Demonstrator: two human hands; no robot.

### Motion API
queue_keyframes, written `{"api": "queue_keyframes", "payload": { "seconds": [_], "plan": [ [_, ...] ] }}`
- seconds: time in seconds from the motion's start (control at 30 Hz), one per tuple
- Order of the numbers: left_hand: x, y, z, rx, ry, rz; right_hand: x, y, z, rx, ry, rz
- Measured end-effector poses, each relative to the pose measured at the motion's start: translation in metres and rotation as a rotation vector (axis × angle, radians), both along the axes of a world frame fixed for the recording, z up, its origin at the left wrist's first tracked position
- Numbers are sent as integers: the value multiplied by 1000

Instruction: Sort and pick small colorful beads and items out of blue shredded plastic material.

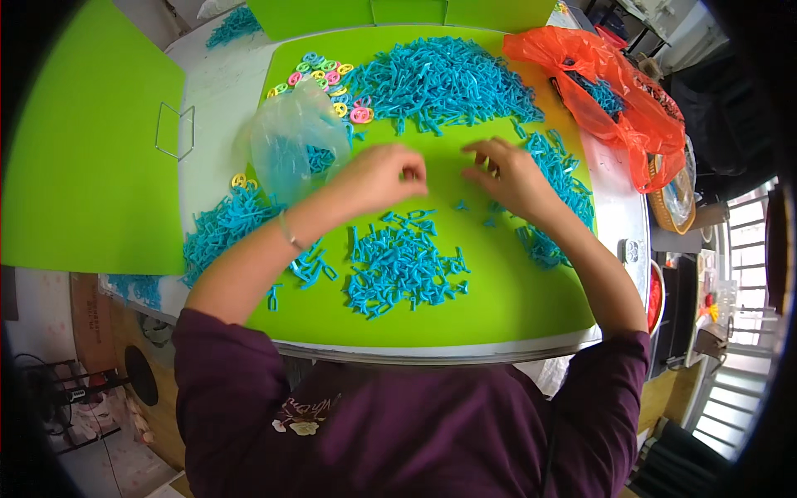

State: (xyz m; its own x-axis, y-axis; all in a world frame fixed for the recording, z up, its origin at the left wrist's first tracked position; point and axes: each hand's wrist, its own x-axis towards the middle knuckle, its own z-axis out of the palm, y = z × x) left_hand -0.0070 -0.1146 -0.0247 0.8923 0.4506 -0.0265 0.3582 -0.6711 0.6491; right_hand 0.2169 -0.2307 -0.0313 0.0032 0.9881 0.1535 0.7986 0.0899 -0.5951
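My left hand (386,176) hovers over the green board (531,307), its fingers curled together, slightly blurred. Anything between its fingertips is too small or hidden to name. To its right, my right hand (513,174) has thumb and forefinger apart, with nothing visible between them. Beneath and between the hands lie a few loose blue plastic pieces (462,205). Nearer me is a small heap of blue plastic pieces (403,270), some with forked or looped ends. A long pile of similar blue pieces (552,187) lies beside my right forearm.
At the back is a large mound of blue pieces (448,79). Pastel plastic rings (332,77) lie beside a clear plastic bag (286,133) partly filled with blue pieces. More blue pieces (224,224) sit left of my arm. A red plastic bag (548,46) occupies the far right.
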Motion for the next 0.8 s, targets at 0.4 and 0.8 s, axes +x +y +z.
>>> {"api": "queue_keyframes", "payload": {
  "seconds": [0.4,0.8],
  "plan": [
    [9,-2,-21,-169,14,160,-45,-74,-14,166,-4,190],
    [117,-1,-17,-635,-312,91,-12,-107,1,174,32,-1]
  ]
}}
